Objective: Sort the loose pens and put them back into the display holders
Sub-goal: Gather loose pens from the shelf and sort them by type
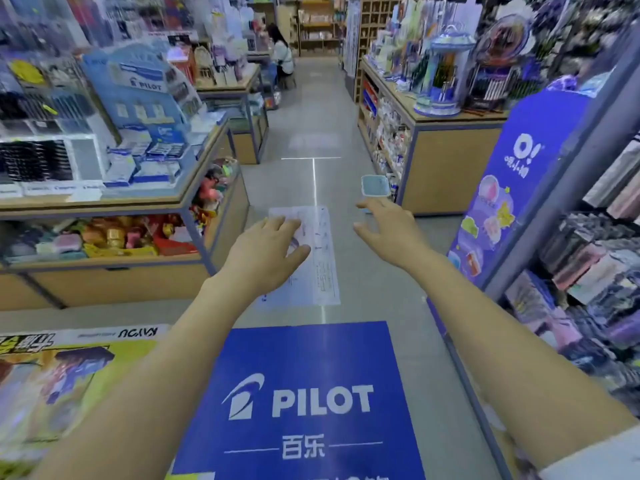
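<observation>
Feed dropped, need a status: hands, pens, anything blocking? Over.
Both open, empty: left hand, right hand, held out. No loose pens in sight; pen display on the left counter. Person seated far down the aisle.

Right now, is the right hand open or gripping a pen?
Open. The right hand hangs in the air with fingers spread and loosely bent, holding nothing.

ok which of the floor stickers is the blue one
The PILOT sticker at the bottom centre; the KAYOU one to its left is mostly yellow, and the sheet further ahead is white.
</observation>
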Available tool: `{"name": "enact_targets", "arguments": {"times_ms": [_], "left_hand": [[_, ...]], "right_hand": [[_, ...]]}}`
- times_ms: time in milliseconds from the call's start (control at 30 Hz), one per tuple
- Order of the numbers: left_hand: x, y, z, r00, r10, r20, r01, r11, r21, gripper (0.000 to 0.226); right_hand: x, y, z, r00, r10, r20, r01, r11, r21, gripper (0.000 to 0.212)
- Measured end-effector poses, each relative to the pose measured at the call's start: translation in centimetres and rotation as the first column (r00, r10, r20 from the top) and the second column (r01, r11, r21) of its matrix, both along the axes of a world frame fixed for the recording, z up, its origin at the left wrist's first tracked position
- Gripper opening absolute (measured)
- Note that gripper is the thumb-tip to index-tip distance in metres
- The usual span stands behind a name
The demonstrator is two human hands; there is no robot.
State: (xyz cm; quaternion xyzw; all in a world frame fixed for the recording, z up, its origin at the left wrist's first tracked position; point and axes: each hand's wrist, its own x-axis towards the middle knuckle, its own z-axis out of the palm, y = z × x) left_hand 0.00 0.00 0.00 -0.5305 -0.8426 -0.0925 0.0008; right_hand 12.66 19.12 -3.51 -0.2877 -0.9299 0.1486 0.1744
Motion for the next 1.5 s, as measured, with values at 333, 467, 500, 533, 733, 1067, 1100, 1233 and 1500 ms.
{"name": "enact_targets", "arguments": {"times_ms": [333, 467, 500, 533, 733, 1067, 1100, 1233, 1500], "left_hand": [[-10.2, 15.8, -1.6, 0.996, 0.059, 0.062, -0.056, 0.997, -0.051, 0.056], [-15.9, 22.0, -3.2, 0.995, 0.042, 0.088, -0.035, 0.996, -0.077, 0.059], [-17.6, 23.7, -3.7, 0.995, 0.037, 0.089, -0.029, 0.996, -0.082, 0.059], [-19.0, 25.2, -4.0, 0.995, 0.033, 0.089, -0.025, 0.996, -0.09, 0.059], [-29.1, 35.2, -4.5, 0.994, 0.006, 0.111, 0.007, 0.993, -0.119, 0.058], [-42.5, 52.3, -5.5, 0.992, -0.024, 0.127, 0.043, 0.988, -0.151, 0.058], [-43.8, 54.1, -5.9, 0.991, -0.02, 0.13, 0.04, 0.987, -0.154, 0.058], [-49.0, 62.3, -6.8, 0.99, 0.003, 0.14, 0.019, 0.988, -0.154, 0.059], [-60.8, 77.7, -4.9, 0.986, 0.07, 0.153, -0.053, 0.992, -0.115, 0.058]], "right_hand": [[-9.9, 14.6, -1.1, 0.998, 0.048, 0.044, -0.046, 0.998, -0.042, 0.043], [-15.5, 20.4, -2.5, 0.998, 0.043, 0.051, -0.041, 0.998, -0.042, 0.043], [-17.1, 22.0, -2.9, 0.998, 0.039, 0.047, -0.038, 0.999, -0.039, 0.043], [-18.5, 23.3, -3.3, 0.998, 0.039, 0.048, -0.038, 0.999, -0.036, 0.043], [-28.6, 32.9, -4.3, 0.997, 0.007, 0.076, -0.001, 0.997, -0.077, 0.043], [-41.2, 49.8, -5.1, 0.997, -0.018, 0.078, 0.025, 0.996, -0.088, 0.042], [-42.5, 51.7, -5.5, 0.997, -0.017, 0.075, 0.024, 0.996, -0.088, 0.042], [-48.0, 60.4, -6.8, 0.997, 0.009, 0.082, -0.003, 0.997, -0.078, 0.042], [-60.5, 77.8, -4.5, 0.997, 0.023, 0.08, -0.019, 0.999, -0.046, 0.043]]}}
